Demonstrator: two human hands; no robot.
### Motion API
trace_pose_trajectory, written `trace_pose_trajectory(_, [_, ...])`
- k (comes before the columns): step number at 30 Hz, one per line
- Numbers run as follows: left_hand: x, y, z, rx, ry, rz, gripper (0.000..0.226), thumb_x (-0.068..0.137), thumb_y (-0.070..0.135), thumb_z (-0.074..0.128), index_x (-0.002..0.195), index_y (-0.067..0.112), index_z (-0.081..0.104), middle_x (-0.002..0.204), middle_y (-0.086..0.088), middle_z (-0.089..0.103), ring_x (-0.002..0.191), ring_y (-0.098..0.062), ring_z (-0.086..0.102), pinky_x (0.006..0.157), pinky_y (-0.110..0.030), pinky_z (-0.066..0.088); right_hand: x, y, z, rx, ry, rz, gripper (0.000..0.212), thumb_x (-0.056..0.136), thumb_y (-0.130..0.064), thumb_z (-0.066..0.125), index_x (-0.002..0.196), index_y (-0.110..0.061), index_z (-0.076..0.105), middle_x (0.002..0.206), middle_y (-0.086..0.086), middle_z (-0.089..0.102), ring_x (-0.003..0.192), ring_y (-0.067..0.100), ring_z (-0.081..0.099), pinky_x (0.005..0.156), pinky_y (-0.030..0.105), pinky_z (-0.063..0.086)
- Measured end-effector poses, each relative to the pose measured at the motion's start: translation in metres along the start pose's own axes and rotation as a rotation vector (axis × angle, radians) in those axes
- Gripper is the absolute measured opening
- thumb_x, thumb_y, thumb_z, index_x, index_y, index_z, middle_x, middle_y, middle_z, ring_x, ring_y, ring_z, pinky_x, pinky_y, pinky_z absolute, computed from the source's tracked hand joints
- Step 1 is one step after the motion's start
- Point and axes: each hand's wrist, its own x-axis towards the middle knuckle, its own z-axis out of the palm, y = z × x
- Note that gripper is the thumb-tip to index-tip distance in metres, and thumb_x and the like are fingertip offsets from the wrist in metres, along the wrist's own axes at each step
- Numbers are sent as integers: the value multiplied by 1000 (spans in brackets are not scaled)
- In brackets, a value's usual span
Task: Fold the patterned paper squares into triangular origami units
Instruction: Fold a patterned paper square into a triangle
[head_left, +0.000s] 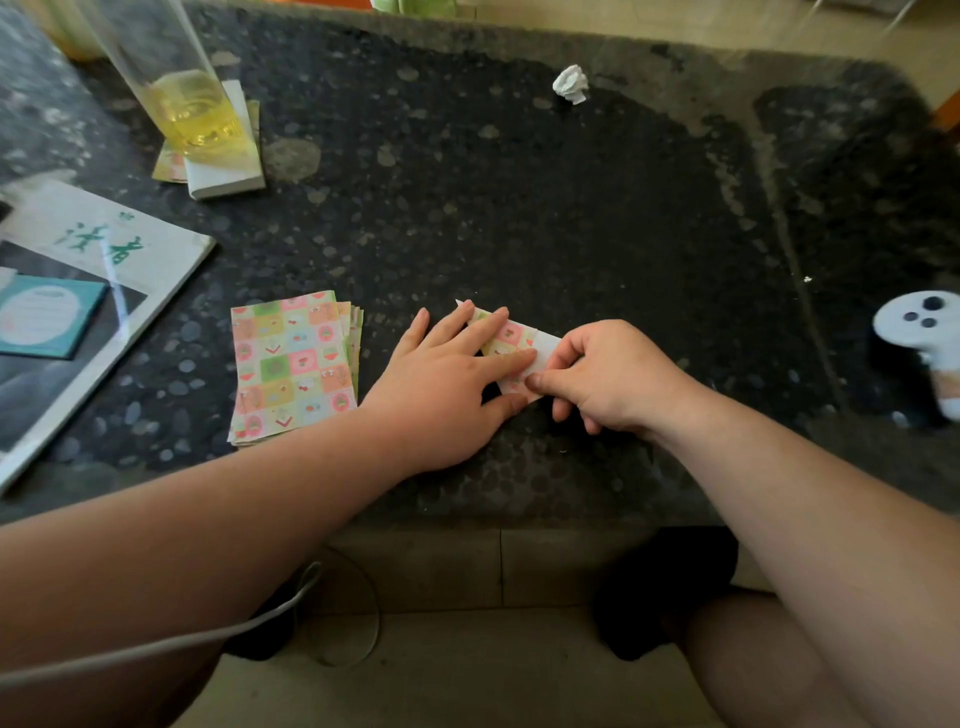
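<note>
A partly folded patterned paper lies on the dark speckled table, its white underside showing at the right end. My left hand presses flat on its left part with straight fingers. My right hand pinches the paper's right edge between thumb and curled fingers. A stack of patterned paper squares lies just left of my left hand.
A magazine with a teal notepad lies at the left edge. A glass of yellow liquid stands on a white block at back left. A crumpled white paper ball sits at the back, a white controller at right.
</note>
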Motion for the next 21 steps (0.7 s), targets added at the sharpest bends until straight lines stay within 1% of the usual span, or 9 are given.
trace_pose_trajectory(7, [-1, 4, -1, -11, 16, -22, 53, 101, 67, 27, 152, 54, 28, 170, 15, 1, 157, -16, -8, 125, -45, -11, 1, 0, 0, -19, 1, -10, 17, 93, -29, 75, 86, -18, 66, 63, -2, 74, 36, 9, 53, 48, 25, 42])
trace_pose_trajectory(13, [-1, 10, -5, -23, 18, -48, 54, 99, 68, 28, 151, 53, 34, 170, 14, 5, 157, -16, -5, 124, -45, -10, 3, 0, -4, -10, -66, 7, 15, 91, -22, 78, 86, -16, 65, 63, 2, 74, 39, 11, 58, 45, 22, 41])
trace_pose_trajectory(17, [-1, 10, -4, -28, 24, -47, 53, 99, 67, 29, 150, 54, 34, 170, 14, 5, 157, -16, -5, 124, -45, -10, 5, 1, -5, -25, -85, 8, 17, 91, -20, 78, 93, -19, 62, 64, 3, 74, 41, 11, 60, 48, 25, 45])
trace_pose_trajectory(21, [-1, 10, -4, -28, 15, -56, 51, 100, 65, 33, 150, 55, 32, 170, 15, 3, 156, -14, -7, 124, -45, -11, 8, 5, -12, -53, -100, 9, 20, 92, -17, 77, 97, -20, 58, 65, 5, 74, 43, 14, 62, 47, 26, 46])
